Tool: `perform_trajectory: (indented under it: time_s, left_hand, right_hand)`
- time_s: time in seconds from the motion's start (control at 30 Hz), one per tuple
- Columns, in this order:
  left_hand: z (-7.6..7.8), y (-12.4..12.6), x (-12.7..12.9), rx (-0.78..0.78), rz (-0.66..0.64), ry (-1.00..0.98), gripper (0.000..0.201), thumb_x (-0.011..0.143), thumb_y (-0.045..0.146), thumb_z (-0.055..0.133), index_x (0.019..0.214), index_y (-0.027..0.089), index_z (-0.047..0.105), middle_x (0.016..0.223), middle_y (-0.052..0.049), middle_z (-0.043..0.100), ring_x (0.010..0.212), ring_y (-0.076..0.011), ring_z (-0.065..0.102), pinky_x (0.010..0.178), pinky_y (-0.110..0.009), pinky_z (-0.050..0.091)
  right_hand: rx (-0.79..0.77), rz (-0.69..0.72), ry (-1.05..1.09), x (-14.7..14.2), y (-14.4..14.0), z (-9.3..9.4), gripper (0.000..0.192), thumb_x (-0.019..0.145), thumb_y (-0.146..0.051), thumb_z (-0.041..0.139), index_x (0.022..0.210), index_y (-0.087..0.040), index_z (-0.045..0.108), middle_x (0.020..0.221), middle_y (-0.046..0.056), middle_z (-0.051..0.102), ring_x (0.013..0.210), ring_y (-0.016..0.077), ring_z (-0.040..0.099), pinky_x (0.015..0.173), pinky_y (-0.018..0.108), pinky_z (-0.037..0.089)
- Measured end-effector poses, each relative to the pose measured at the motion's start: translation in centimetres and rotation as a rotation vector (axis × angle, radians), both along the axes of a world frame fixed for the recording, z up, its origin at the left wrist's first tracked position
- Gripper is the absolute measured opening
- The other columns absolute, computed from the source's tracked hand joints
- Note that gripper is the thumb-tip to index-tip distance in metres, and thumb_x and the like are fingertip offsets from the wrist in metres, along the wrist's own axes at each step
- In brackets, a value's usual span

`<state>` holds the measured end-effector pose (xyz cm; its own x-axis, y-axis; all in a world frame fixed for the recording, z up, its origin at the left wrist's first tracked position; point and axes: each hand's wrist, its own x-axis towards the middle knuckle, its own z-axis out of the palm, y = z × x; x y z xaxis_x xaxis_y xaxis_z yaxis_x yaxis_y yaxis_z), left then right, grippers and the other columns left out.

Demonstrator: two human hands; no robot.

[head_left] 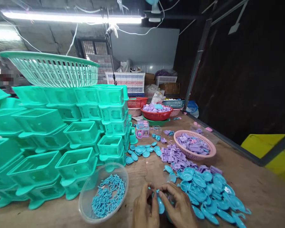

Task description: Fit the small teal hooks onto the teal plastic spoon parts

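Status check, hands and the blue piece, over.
Both hands, left hand and right hand, pinching one blue oval piece. Clear bowl of small blue parts by left hand. Blue pile at right.

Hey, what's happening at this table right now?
A person's left hand and right hand meet at the near edge of the wooden table, pinching a small blue plastic piece. A pile of similar blue pieces lies to the right, a clear bowl of tiny blue parts to the left, beside stacked green tubs.
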<state>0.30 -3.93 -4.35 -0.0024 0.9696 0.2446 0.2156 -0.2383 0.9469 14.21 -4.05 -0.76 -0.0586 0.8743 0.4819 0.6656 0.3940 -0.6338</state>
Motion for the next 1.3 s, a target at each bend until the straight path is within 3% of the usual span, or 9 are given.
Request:
perform_trajectory:
  time_s: [0.13,0.27,0.43,0.57,0.83,0.97,1.1,1.3]
  left_hand:
    - [0.7,0.6,-0.1,0.039,0.02,0.122,0.039,0.099,0.045,0.049,0.125,0.019,0.061,0.084,-0.006,0.071,0.073,-0.0201,0.067,0.073,-0.031,0.056]
    - [-0.3,1.3,-1.3,0.146,0.098,0.261,0.032,0.098,0.033,0.047,0.121,0.02,0.065,0.113,-0.013,0.069,0.11,-0.0271,0.066,0.097,-0.042,0.054]
    - [-3.0,2.1,-1.5,0.034,0.065,0.376,0.049,0.088,0.018,0.051,0.137,0.014,0.059,0.137,-0.02,0.06,0.13,-0.033,0.057,0.111,-0.049,0.047]
    - [-3.4,2.2,0.3,-0.057,-0.028,0.345,0.054,0.085,0.012,0.054,0.138,0.012,0.059,0.146,-0.023,0.055,0.138,-0.0358,0.051,0.115,-0.051,0.043]
    - [-1.1,2.0,2.9,0.016,-0.294,0.1,0.055,0.082,0.005,0.052,0.135,0.018,0.058,0.13,-0.015,0.061,0.123,-0.0264,0.06,0.111,-0.042,0.048]
    - [-1.7,2.2,2.8,0.105,-0.183,0.071,0.039,0.089,0.012,0.051,0.126,0.018,0.062,0.128,-0.016,0.059,0.12,-0.0277,0.06,0.106,-0.045,0.051]
    - [-2.7,2.4,2.9,0.148,-0.033,0.054,0.029,0.094,0.016,0.047,0.118,0.02,0.063,0.122,-0.015,0.06,0.111,-0.0256,0.063,0.095,-0.041,0.056]
    - [-2.8,2.9,1.7,0.205,0.03,0.081,0.023,0.096,0.016,0.042,0.103,0.02,0.063,0.103,-0.01,0.062,0.095,-0.0219,0.066,0.081,-0.035,0.059]
  right_hand:
    - [-0.024,-0.121,0.014,1.1,1.7,-0.2,0.026,0.093,-0.039,0.053,0.085,-0.025,0.073,0.085,0.004,0.077,0.082,0.0214,0.073,0.074,0.03,0.055]
    - [-0.062,-0.186,-0.102,2.5,3.9,-1.0,0.032,0.09,-0.041,0.046,0.083,-0.025,0.072,0.085,0.007,0.077,0.084,0.0262,0.073,0.078,0.038,0.054]
    - [-0.194,-0.16,-0.377,3.5,5.4,-1.5,0.032,0.089,-0.031,0.042,0.086,-0.022,0.073,0.09,0.011,0.077,0.09,0.03,0.072,0.081,0.044,0.051]
    - [-0.307,-0.164,-0.537,3.7,5.4,-1.0,0.032,0.091,-0.025,0.045,0.094,-0.023,0.076,0.101,0.01,0.079,0.101,0.0311,0.072,0.085,0.044,0.05]
    - [-0.243,-0.223,-0.524,5.0,5.1,0.2,0.031,0.093,-0.028,0.047,0.1,-0.024,0.077,0.101,0.009,0.079,0.098,0.0297,0.073,0.085,0.043,0.051]
    - [-0.283,-0.175,-0.522,4.5,6.6,1.4,0.031,0.094,-0.026,0.047,0.1,-0.022,0.077,0.104,0.01,0.079,0.098,0.0286,0.072,0.085,0.04,0.051]
    - [-0.388,-0.087,-0.571,1.7,8.4,3.0,0.033,0.094,-0.021,0.046,0.108,-0.021,0.076,0.112,0.011,0.076,0.109,0.0295,0.068,0.094,0.042,0.048]
    - [-0.501,0.022,-0.633,-3.2,10.8,4.0,0.052,0.091,-0.015,0.046,0.14,-0.024,0.06,0.151,0.013,0.054,0.137,0.0339,0.048,0.109,0.05,0.036]
